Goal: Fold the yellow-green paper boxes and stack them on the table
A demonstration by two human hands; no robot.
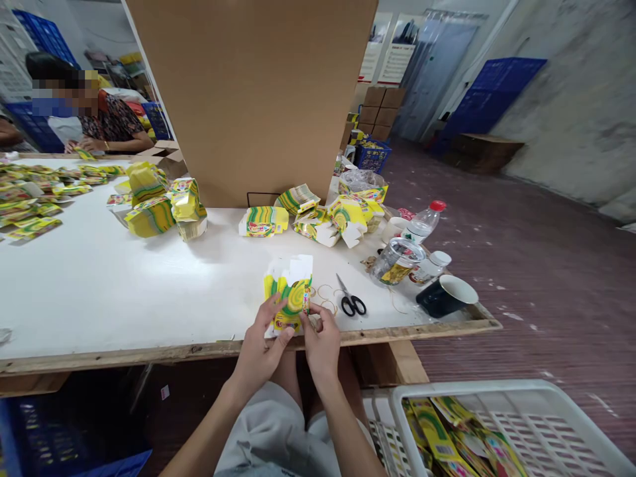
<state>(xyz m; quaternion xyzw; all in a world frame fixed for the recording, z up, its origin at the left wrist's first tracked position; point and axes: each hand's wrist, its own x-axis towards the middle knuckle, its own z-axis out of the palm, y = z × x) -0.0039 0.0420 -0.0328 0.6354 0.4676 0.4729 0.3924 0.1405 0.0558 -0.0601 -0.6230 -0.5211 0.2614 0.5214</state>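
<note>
A yellow and green printed carton [297,291], with white flaps at its far end, is between my hands at the table's near edge. My left hand [264,341] grips its left side, thumb near the bottom edge and fingers over the top. At the right edge, my right hand [322,338] pinches the carton between thumb and fingers. Another similar carton [269,285] shows partly under its left side. Several rubber bands [326,291] lie close to the right, along with scissors [352,303] with black handles.
Bundled cartons [152,199] stand at left, more cartons [342,215] at the back. A clear jar [397,260], a bottle [422,222] and a dark cup [447,296] line the right edge. A white basket [551,391] is below right. Across the table sits another person [116,119].
</note>
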